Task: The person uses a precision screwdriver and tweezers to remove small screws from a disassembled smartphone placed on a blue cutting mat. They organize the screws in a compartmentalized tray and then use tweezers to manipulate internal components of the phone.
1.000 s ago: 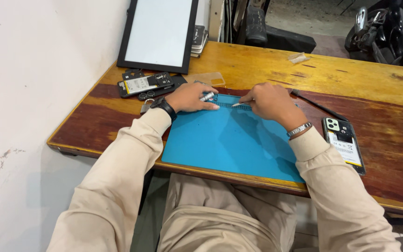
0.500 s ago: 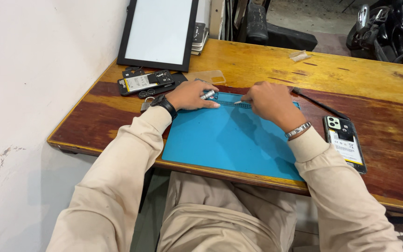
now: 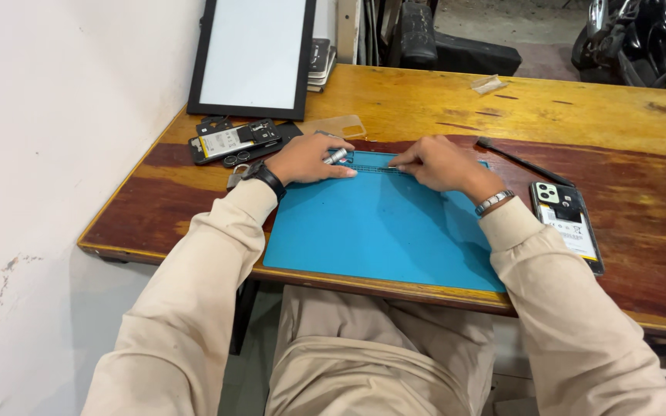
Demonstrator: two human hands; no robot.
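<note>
My left hand [image 3: 307, 159] rests at the far left edge of a blue work mat [image 3: 379, 231], its fingers closed on a small silver screwdriver [image 3: 337, 156]. My right hand [image 3: 437, 163] lies at the mat's far edge, fingertips pinched on the ruler strip there; what it pinches is too small to tell. A black watch sits on my left wrist, a metal bracelet on my right. An opened phone [image 3: 568, 223] with its battery showing lies right of the mat.
Another opened phone and loose parts [image 3: 233, 142] lie left of my left hand. A black-framed white panel [image 3: 254, 54] leans at the table's back left. A thin black tool [image 3: 522, 160] and a clear case [image 3: 337, 125] lie on the wooden table [image 3: 641, 123]. A white wall stands at left.
Both hands stay at the mat's far edge. My right hand has shifted slightly left, toward my left hand.
</note>
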